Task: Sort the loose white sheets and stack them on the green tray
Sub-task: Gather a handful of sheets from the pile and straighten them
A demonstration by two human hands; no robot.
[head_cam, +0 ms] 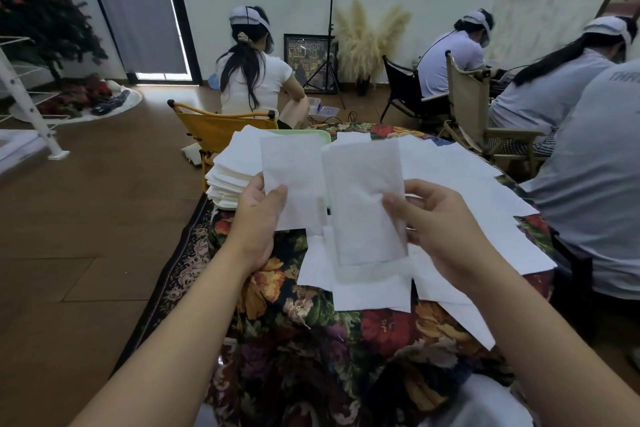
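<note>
Two sheets up mid-sort: left hand pinches left sheet, right hand pinches right sheet; next, probably onto stack on green tray, upper centre.

Two bare forearms reaching in from below, no sleeves showing, no watch or bracelet, left hand plain and unadorned, right hand with a thin ring just showing on one finger, short trimmed nails, a bit of pale clothing low down
</note>
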